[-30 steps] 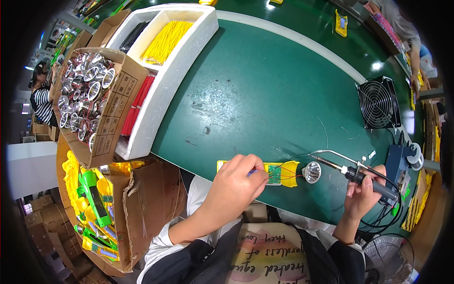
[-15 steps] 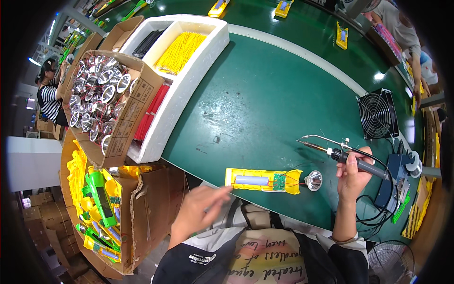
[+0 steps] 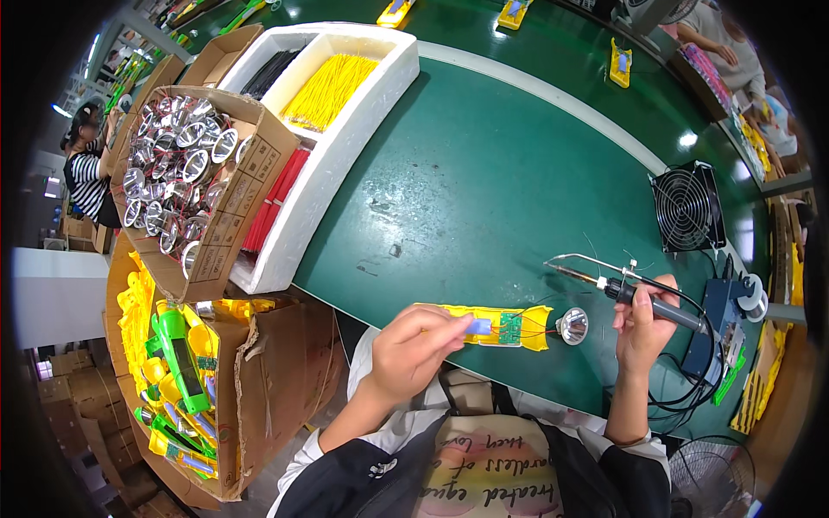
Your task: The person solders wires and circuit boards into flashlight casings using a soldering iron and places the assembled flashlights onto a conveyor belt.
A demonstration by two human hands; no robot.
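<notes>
A yellow plastic housing [image 3: 521,321] with a green circuit board [image 3: 509,327] and a blue cell lies on the green table near its front edge. My left hand [image 3: 416,348] rests on the housing's left end, fingers pinching at the blue cell. A small silver reflector [image 3: 572,325] sits just right of the housing, joined by thin wires. My right hand [image 3: 641,321] grips a soldering iron [image 3: 604,281], its tip pointing left and held above the table, apart from the board.
A black fan [image 3: 688,207] and a blue soldering station [image 3: 720,315] stand at the right. A white foam tray [image 3: 345,129] holds yellow, black and red wires. Cardboard boxes of silver reflectors [image 3: 173,173] and yellow-green housings [image 3: 173,371] sit at left. Other people work nearby.
My left hand came back up from below the table edge onto the housing's left end. My right hand with the soldering iron stayed raised, shifting only slightly.
</notes>
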